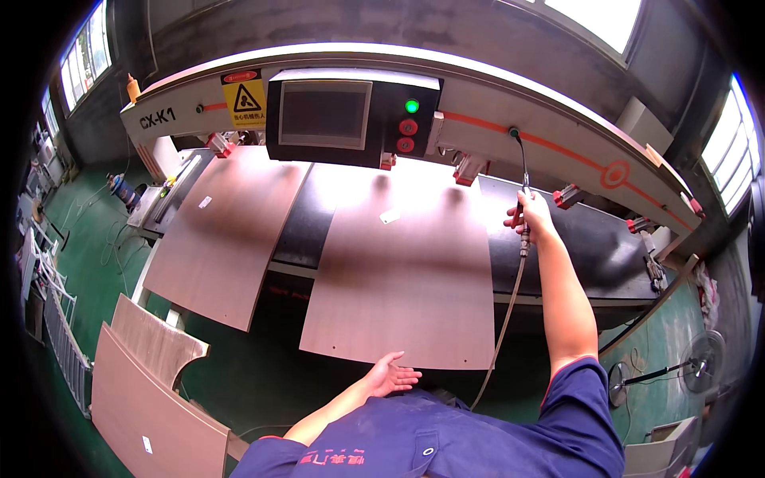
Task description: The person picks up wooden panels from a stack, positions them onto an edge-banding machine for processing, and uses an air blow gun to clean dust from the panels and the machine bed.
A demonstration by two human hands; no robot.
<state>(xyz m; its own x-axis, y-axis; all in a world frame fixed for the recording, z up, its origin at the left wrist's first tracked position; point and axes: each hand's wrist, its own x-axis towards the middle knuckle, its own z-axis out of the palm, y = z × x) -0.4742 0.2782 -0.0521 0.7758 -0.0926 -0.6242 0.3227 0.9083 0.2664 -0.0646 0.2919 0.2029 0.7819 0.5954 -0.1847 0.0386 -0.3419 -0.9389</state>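
My right hand (534,215) is raised over the right part of the machine bed, fingers wrapped round a slim air gun (524,185). The gun points up toward the machine's front beam, and a hose (510,307) hangs from its lower end. Low in the middle, my left hand (390,377) is open, fingers spread and holding nothing. It is at the front edge of a large wood-grain panel (398,279); whether it touches the panel I cannot tell. This panel lies on the dark bed with its front part overhanging, and a small white label (390,216) on top.
A second panel (227,239) lies to the left, its front also overhanging. The beam carries a control screen (325,115), a lit green button (412,106) and red buttons. More boards (151,406) lean at the lower left. A fan (701,362) stands on the right.
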